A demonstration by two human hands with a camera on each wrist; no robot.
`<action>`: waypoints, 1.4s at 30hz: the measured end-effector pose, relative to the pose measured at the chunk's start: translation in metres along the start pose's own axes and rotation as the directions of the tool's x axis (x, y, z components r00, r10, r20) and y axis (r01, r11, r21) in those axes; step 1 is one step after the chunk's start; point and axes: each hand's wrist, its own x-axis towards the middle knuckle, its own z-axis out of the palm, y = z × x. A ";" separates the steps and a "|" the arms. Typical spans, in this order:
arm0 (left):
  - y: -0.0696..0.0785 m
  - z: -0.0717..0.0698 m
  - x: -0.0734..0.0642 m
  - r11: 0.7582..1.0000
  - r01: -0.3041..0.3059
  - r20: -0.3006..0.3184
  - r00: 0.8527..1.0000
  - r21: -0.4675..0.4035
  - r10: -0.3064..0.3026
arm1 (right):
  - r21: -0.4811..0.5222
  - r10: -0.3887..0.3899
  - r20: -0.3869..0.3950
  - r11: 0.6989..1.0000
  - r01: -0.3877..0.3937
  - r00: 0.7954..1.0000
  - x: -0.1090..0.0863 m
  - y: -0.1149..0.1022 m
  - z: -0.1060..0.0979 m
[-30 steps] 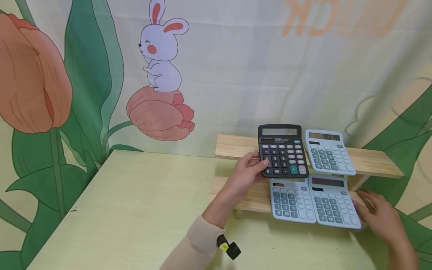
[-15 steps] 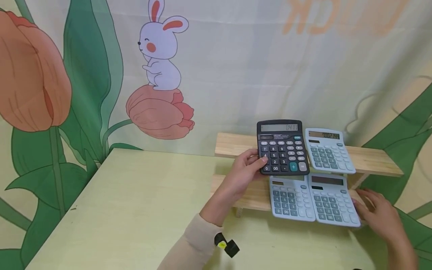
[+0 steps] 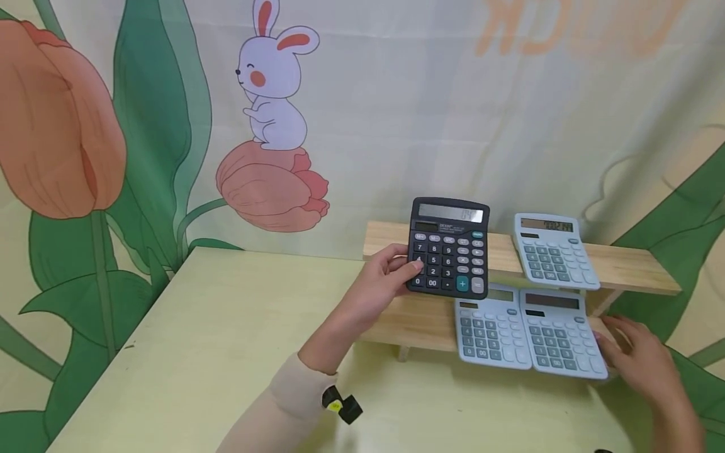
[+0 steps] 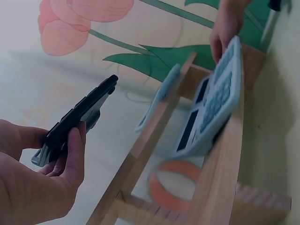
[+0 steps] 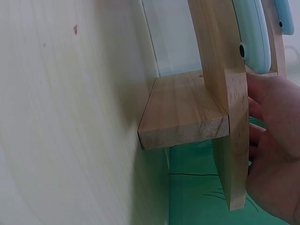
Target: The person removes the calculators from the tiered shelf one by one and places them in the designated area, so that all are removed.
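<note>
My left hand (image 3: 376, 289) pinches a black desk calculator (image 3: 447, 251) at its lower left corner, thumb on the keys and fingers behind. The left wrist view shows this black calculator (image 4: 77, 117) edge-on, apart from the shelf. My right hand (image 3: 646, 362) rests at the right end of the lower tier (image 3: 419, 324) of a wooden shelf, beside a light blue calculator (image 3: 562, 333). A second blue calculator (image 3: 493, 330) leans next to it, its top partly covered by the black one. In the right wrist view, the right fingers lie partly hidden behind the shelf board (image 5: 238, 122).
A third light blue calculator (image 3: 555, 251) leans on the upper tier (image 3: 634, 269). The two-tier shelf stands on a pale table (image 3: 226, 352), against a cloth backdrop (image 3: 396, 126) printed with a rabbit and tulips. A black device (image 3: 342, 406) is at the left sleeve.
My left hand has moved left with the black calculator, away from the blue one on the upper tier, baring more of that tier. The right hand has stayed at the shelf's end.
</note>
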 end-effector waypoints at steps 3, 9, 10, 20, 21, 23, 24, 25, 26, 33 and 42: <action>0.003 -0.018 -0.007 0.998 -0.001 0.000 1.000 0.057 0.001 | 0.015 -0.022 0.005 1.000 0.022 1.000 0.002 -0.002 -0.001; 0.010 -0.054 -0.027 0.989 0.026 -0.031 0.999 0.144 -0.022 | 0.021 -0.060 0.003 0.998 0.060 0.998 0.009 -0.003 -0.001; 0.011 -0.059 -0.031 0.988 0.035 -0.033 0.999 0.152 -0.030 | 0.017 -0.062 0.001 0.998 0.062 0.998 0.010 -0.003 -0.001; 0.019 -0.106 -0.054 0.974 0.140 -0.109 0.987 0.179 -0.122 | -0.002 -0.069 0.055 0.998 0.069 0.996 0.012 0.001 -0.009; 0.020 -0.110 -0.055 0.972 0.147 -0.120 0.985 0.185 -0.126 | -0.010 -0.068 0.060 0.998 0.069 0.996 0.011 0.002 -0.009; 0.022 -0.118 -0.055 0.968 0.157 -0.137 0.982 0.198 -0.132 | -0.033 -0.059 0.068 0.998 0.061 0.996 0.010 0.004 -0.009; 0.023 -0.122 -0.054 0.966 0.159 -0.145 0.981 0.202 -0.131 | -0.046 -0.053 0.068 0.997 0.056 0.996 0.009 0.005 -0.009; 0.023 -0.126 -0.054 0.964 0.161 -0.153 0.980 0.210 -0.130 | -0.061 -0.046 0.066 0.997 0.050 0.997 0.007 0.006 -0.008; 0.023 -0.131 -0.054 0.962 0.163 -0.160 0.979 0.218 -0.129 | -0.069 -0.038 0.062 0.997 0.042 0.997 0.006 0.006 -0.007; 0.011 -0.179 -0.057 0.955 0.177 -0.214 0.969 0.238 -0.126 | -0.083 0.005 0.030 0.997 -0.003 1.000 -0.003 0.007 -0.004; -0.019 -0.238 -0.074 0.936 0.247 -0.345 0.926 0.251 -0.152 | -0.106 -0.002 -0.008 0.994 0.001 1.000 -0.008 0.005 -0.005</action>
